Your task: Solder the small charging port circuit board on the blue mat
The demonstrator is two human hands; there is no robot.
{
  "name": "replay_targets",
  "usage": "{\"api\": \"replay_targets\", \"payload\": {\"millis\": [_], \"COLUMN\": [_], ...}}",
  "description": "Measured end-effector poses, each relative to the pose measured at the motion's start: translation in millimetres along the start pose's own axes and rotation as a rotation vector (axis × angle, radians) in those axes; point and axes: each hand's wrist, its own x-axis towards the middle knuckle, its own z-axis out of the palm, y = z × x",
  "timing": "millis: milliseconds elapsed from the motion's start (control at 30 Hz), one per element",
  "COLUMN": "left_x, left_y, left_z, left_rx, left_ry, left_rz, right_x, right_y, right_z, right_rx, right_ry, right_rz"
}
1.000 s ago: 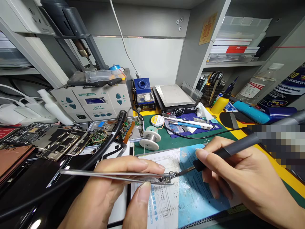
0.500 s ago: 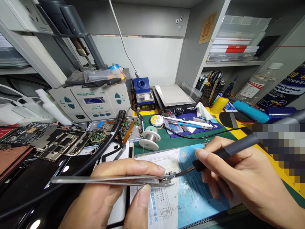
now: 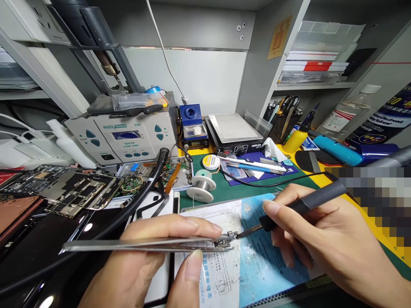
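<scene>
My left hand (image 3: 154,265) pinches steel tweezers (image 3: 135,245) between thumb and forefinger. The tweezer tips clamp a small dark circuit part (image 3: 223,242) just above a blue-and-white printed sheet (image 3: 244,265). My right hand (image 3: 324,248) grips a grey soldering iron (image 3: 302,204) like a pen. Its thin tip (image 3: 245,232) touches the right end of the small part.
A solder spool (image 3: 202,185) stands on the green mat behind the sheet. A rework station (image 3: 125,137), a blue soldering unit (image 3: 193,126) and a hot plate (image 3: 234,130) line the back. Opened phones and boards (image 3: 64,188) lie at left; a black hose (image 3: 141,192) crosses there.
The tweezers have slid a little to the left in my left hand. The iron tip stays on the small part; both hands hold nearly still.
</scene>
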Motion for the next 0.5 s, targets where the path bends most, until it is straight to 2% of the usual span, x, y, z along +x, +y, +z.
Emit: {"api": "replay_targets", "payload": {"millis": [100,267,500], "left_x": [0,1,1], "left_y": [1,2,-1], "left_z": [0.3,0.3,-2.2], "left_rx": [0.005,0.04,0.023], "left_ry": [0.001,-0.007,-0.013], "left_rz": [-0.003,0.021,0.025], "right_x": [-1,-4,-6], "right_y": [-3,-13,-16], "right_z": [3,11,12], "right_rx": [-0.013,-0.046,-0.083], "right_ry": [0.007,0.114,0.121], "right_rz": [0.017,0.076,0.103]}}
